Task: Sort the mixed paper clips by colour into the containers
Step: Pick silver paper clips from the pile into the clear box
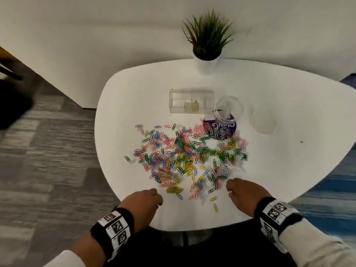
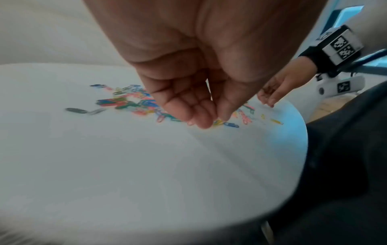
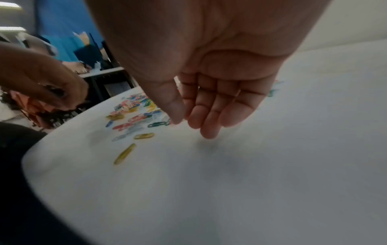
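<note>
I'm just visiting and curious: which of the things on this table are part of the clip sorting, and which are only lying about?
Part of the job:
- paper clips, mixed colours, spread on the table
- clear box
- jar
- left hand and right hand, near the pile, holding nothing that I can see

Just lying about:
- potted plant
- purple disc under some clips

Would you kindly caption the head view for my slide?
Both hands hover at the near edge of mixed paper clips on a white table.
</note>
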`<state>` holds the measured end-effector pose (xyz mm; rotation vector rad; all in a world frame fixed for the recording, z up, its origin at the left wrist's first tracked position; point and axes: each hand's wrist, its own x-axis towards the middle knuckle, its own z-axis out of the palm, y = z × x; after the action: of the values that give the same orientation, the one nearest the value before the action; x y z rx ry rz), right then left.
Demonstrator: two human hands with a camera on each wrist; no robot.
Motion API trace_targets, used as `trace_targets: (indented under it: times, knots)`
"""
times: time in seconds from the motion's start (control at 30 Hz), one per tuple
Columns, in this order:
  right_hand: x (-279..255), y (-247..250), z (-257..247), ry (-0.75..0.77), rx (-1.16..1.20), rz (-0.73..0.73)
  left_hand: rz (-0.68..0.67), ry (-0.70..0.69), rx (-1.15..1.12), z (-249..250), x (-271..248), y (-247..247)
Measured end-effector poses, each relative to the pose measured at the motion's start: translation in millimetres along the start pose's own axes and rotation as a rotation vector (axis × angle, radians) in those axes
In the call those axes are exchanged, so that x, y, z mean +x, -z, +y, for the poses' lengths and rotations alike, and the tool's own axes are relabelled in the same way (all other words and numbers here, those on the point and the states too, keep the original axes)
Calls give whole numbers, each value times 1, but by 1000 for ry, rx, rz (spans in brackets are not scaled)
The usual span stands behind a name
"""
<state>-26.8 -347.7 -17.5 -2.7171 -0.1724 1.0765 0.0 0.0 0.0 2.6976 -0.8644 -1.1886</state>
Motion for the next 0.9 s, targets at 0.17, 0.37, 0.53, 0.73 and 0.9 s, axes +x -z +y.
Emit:
trace_targets:
  times: [0.17, 0.37, 0.53, 0.73, 0.9]
  knots:
    - [14, -21, -20, 137, -3, 108, 199, -232, 65, 28, 40, -11]
    - [18, -22, -38, 169, -16, 176, 300, -304, 298, 61, 70, -20]
    - [21, -33, -38, 162, -43, 279, 414, -140, 271, 49, 70, -26]
    - [14, -38, -28, 147, -15, 368, 528, -46, 227, 56, 68, -35]
    - [22, -50, -37, 190, -15, 360, 471, -171, 238, 83, 77, -48]
